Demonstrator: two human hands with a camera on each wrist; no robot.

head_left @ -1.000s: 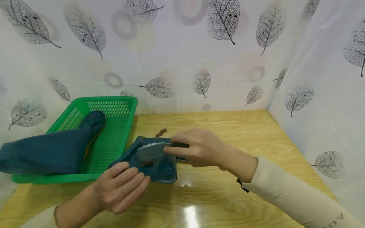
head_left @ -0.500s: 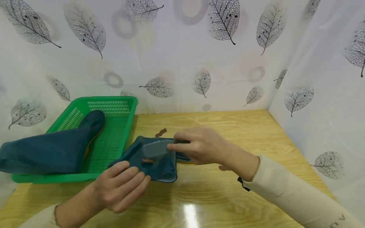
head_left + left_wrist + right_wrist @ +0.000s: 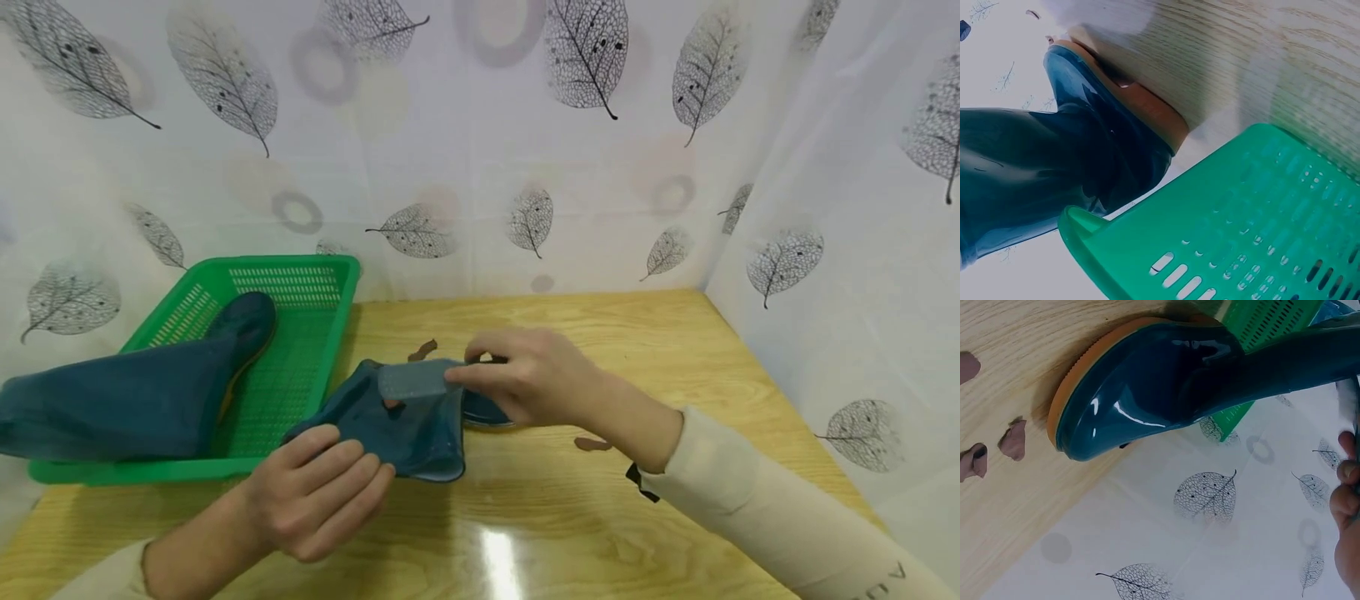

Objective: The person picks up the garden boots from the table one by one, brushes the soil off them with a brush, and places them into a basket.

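A dark blue rubber boot (image 3: pixel 412 437) stands on the table in the head view, its toe pointing right. Its orange-brown sole shows in both wrist views, where the boot (image 3: pixel 1141 387) looks glossy. My left hand (image 3: pixel 322 492) grips the top of the shaft at the near left. Between the thumb and fingers of my right hand (image 3: pixel 525 375) is a grey scrub brush (image 3: pixel 416 379), held over the boot's upper part; its bristles are hidden from above. Below the brush, a small reddish-brown patch (image 3: pixel 392 403) shows on the boot.
A green slotted basket (image 3: pixel 339 329) stands at the left, with a second blue boot (image 3: pixel 127 396) lying across it and over its left rim. Brown scraps lie on the wooden table: one scrap (image 3: pixel 423 350) behind the boot, another scrap (image 3: pixel 592 444) below my right wrist. A leaf-patterned curtain (image 3: pixel 465 150) backs the table.
My right hand has shifted slightly right and away with the brush. The brush's white bristle edge, visible a second ago, is now out of sight. My left hand has stayed in place.
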